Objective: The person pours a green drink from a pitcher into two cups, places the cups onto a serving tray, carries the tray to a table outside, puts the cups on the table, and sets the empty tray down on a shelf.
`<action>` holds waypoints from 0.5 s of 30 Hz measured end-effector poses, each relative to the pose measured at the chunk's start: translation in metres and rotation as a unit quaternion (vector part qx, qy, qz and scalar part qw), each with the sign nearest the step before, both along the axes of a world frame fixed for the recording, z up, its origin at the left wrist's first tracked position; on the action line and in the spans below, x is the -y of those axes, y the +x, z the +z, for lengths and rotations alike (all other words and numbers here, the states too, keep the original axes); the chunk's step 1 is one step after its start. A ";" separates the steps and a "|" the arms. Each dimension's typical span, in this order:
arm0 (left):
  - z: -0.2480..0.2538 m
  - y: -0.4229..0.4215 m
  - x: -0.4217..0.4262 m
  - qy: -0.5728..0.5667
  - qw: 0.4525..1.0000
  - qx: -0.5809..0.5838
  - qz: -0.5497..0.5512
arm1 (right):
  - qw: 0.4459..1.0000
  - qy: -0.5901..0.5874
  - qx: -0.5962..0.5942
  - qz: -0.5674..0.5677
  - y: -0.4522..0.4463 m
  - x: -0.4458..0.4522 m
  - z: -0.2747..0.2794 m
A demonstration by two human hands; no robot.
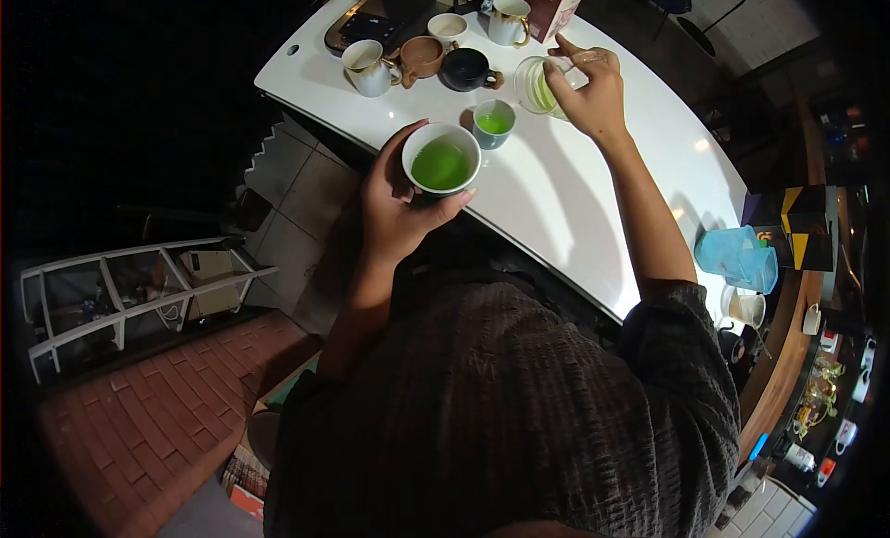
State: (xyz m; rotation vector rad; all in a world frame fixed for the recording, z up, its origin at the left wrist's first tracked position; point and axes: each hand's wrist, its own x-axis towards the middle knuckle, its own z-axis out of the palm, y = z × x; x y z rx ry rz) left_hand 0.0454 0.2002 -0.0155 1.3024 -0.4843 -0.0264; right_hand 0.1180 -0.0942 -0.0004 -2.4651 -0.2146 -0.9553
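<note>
My left hand (pixel 399 204) is wrapped round a cup (pixel 442 188) with a white inside, held tilted toward me just off the table's near edge. Green liquid fills much of it. A smaller grey cup (pixel 492 135), also with green liquid, stands on the table beside it. Farther right, my right hand (pixel 591 88) is closed on a clear glass pitcher (pixel 531 84) with a little green liquid inside. Its thumb lies near the rim, and the hand hides the pitcher's right part.
White-and-gold mugs (pixel 368 70), a brown cup (pixel 423 58) and a black cup (pixel 466 70) stand at the back of the white table (pixel 575 195). A dark scale (pixel 375 24) and a box (pixel 556 8) are behind. Blue containers (pixel 737 258) sit at the right end.
</note>
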 end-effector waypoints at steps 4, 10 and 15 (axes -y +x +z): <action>-0.006 0.008 -0.022 -0.011 1.000 -0.015 0.009 | 0.996 -0.068 0.029 0.040 0.010 -0.013 -0.009; -0.013 0.011 -0.041 0.010 1.000 -0.012 0.024 | 0.987 -0.153 0.013 0.039 0.015 -0.026 -0.018; -0.017 0.010 -0.046 -0.005 0.999 -0.022 0.024 | 0.980 -0.193 -0.002 0.040 0.014 -0.031 -0.016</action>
